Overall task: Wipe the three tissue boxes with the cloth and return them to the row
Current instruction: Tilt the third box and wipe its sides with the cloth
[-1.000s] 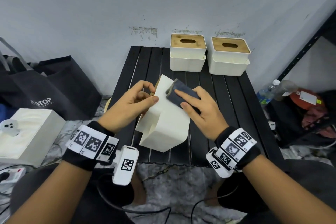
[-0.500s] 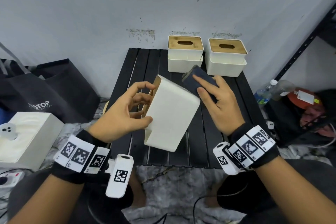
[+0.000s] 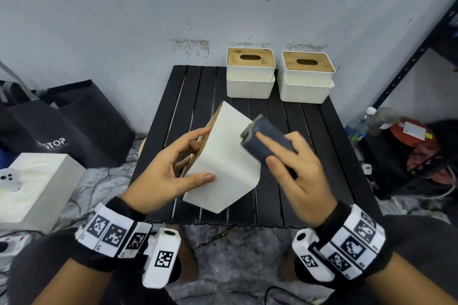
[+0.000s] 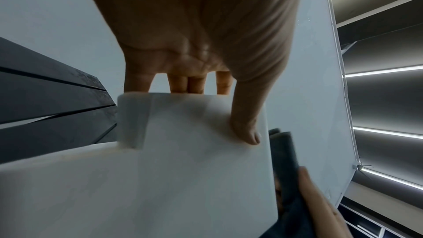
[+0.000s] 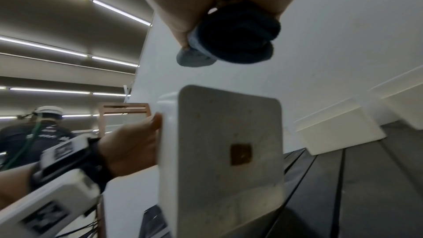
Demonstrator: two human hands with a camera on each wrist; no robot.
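Two hands work over the middle of the black slatted table (image 3: 312,156). The left hand (image 3: 163,178) grips the held tissue box (image 3: 223,163), thumb pressed on its white side and fingers (image 3: 195,135) reaching round to the wooden-lidded face, which is turned toward the left. The box is tipped on its side and lifted above the table. From the left wrist the thumb (image 4: 247,126) lies flat on the white wall with the other fingertips hooked over the far edge. The right hand (image 3: 297,176) holds the folded dark blue cloth (image 3: 267,141) under straight fingers and against the box's upper right edge; in the right wrist view the cloth (image 5: 231,42) is bunched in the palm just above the box's base (image 5: 228,142), and whether it touches there I cannot tell.

At the back edge of the table, against the wall, the middle tissue box (image 3: 250,74) and the right tissue box (image 3: 307,79) stand upright side by side, wooden lids up, with a small gap between them. The space to their left is bare slats.

On the floor to the left sit a black bag (image 3: 74,126) and a white carton (image 3: 39,186); to the right a plastic bottle (image 3: 359,124) lies beside a dark shelf frame (image 3: 409,62).
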